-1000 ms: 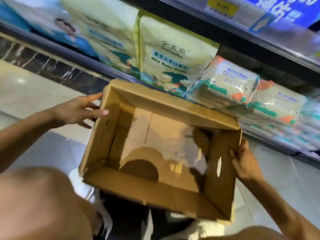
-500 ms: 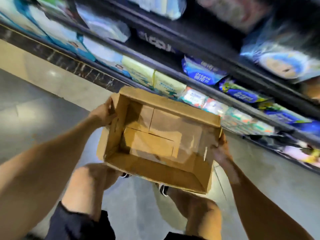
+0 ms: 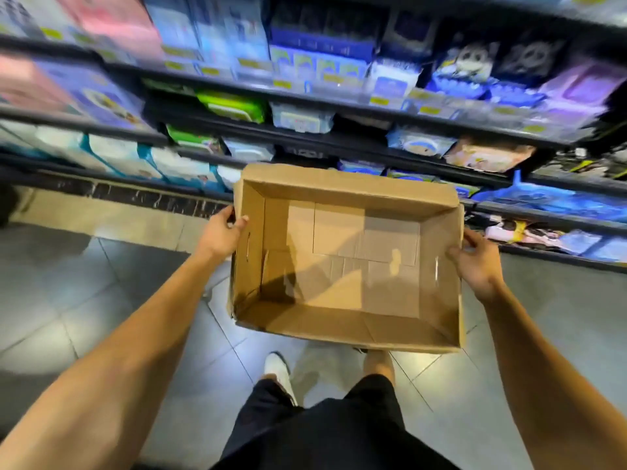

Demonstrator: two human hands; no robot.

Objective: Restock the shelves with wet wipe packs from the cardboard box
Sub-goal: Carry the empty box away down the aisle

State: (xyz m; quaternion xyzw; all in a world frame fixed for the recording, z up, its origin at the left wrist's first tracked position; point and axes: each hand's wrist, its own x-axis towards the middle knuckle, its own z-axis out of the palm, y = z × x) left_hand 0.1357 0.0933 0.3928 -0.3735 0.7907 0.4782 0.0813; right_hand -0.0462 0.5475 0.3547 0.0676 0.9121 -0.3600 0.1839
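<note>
An open brown cardboard box (image 3: 342,320) hangs in the air in front of me, held level above the floor, and its inside is bare cardboard with no packs in it. My left hand (image 3: 222,234) grips the box's left wall near the top corner. My right hand (image 3: 476,262) grips the right wall, fingers curled over the rim. Behind the box rise the store shelves (image 3: 305,134) filled with wet wipe packs (image 3: 234,106) in green, blue, white and pink wrappers; they are blurred.
Grey floor tiles (image 3: 101,283) spread below, with a dark marbled plinth (image 3: 135,196) under the bottom shelf. My legs in black shorts and a white shoe (image 3: 278,368) stand under the box. Yellow price tags line the shelf edges.
I have risen from a crouch to standing, lifting the box off the floor. My left hand moved from open beside the box to gripping its wall. More upper shelves came into view.
</note>
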